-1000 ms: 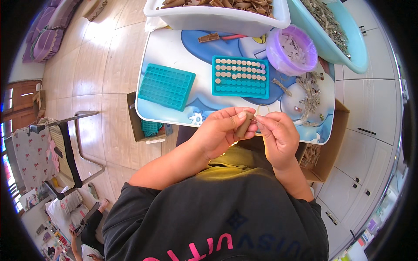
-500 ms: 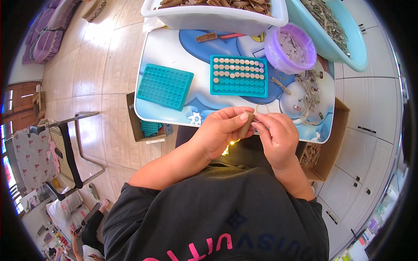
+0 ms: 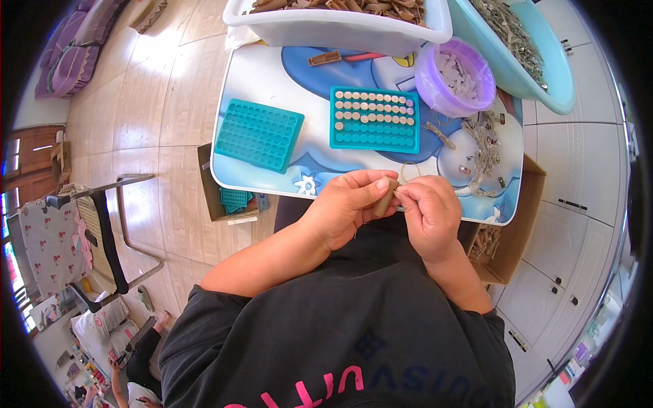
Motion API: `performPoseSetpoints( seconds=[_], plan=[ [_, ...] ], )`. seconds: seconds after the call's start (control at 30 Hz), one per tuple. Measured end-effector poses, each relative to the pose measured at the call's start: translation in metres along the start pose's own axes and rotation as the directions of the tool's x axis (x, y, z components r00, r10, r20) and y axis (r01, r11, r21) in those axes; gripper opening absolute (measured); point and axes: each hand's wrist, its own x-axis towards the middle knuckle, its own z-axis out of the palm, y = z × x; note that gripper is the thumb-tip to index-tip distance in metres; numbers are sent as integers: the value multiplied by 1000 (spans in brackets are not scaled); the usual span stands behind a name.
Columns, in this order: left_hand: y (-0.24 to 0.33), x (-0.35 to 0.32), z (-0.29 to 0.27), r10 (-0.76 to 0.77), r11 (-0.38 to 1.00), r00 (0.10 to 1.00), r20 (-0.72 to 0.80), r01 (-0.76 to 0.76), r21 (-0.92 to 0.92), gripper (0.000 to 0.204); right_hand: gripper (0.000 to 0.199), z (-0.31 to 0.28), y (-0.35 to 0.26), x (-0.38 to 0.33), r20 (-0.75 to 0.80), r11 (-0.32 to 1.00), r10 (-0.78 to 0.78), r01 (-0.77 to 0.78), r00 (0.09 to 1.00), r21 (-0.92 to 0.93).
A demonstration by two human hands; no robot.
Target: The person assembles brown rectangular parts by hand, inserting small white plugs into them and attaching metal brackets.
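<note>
Both hands meet above the table edge — left hand and right hand fingers closed on a small brown tube.

Table with trays, tubs

Two trays sat on the table: empty tray left, part-filled tray right; bowl behind-right, cardboard box right of table.
</note>
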Motion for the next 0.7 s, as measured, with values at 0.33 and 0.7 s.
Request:
performPoseSetpoints(
  seconds=[0.33,0.7],
  plan=[
    [3,-1,10,-15,1000,1000,-26,15,-10,29,15,0,0,0,-29,1000,-2,2,1000,1],
    [-2,0,9,54,997,999,4,-54,55,32,12,3,3,0,-50,997,-61,59,997,-42]
  ],
)
